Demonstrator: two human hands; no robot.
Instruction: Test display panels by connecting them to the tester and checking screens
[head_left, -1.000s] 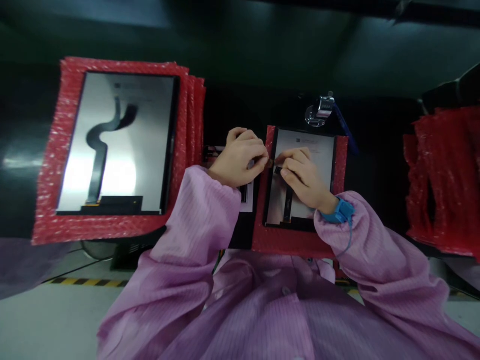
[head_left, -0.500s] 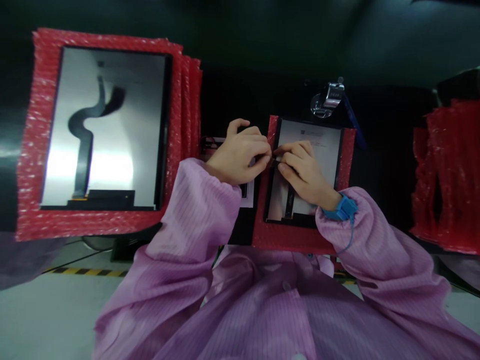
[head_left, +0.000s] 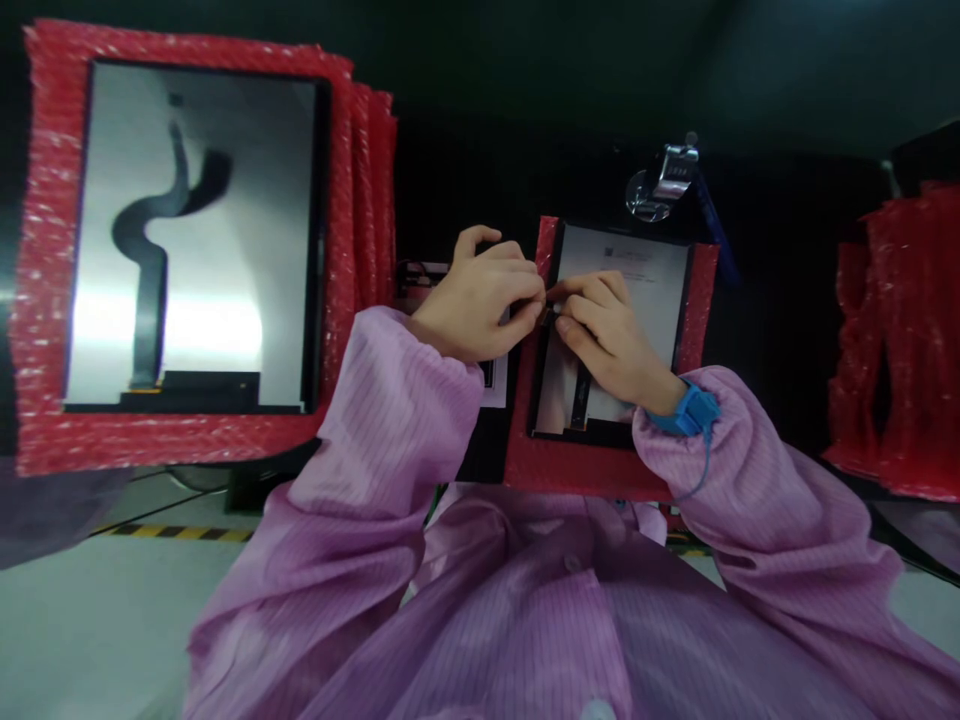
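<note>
A display panel (head_left: 626, 262) with a silvery back lies on a red bubble-wrap sheet (head_left: 585, 478) in front of me. From its lower edge a dark flex cable (head_left: 580, 400) runs up beneath my right hand (head_left: 611, 335). That hand pinches the cable's small end at the panel's left edge, thumb and fingers close together. My left hand (head_left: 491, 300) meets it there, its thumb and fingertips pressed together. Whatever lies between the left fingertips is hidden. A blue wrist strap (head_left: 691, 410) with a cord is around my right wrist.
On the left, a larger-looking display panel (head_left: 247, 260) with a curved cable tops a stack of red bubble wrap (head_left: 172, 440). More red bubble wrap (head_left: 911, 340) stands at the right. A shiny metal dispenser-like piece (head_left: 667, 180) and a blue pen-like tool (head_left: 716, 225) lie behind the panel.
The view has shifted slightly, so the left stack appears farther left and higher. Both hands keep their pinched pose at the panel's left edge.
</note>
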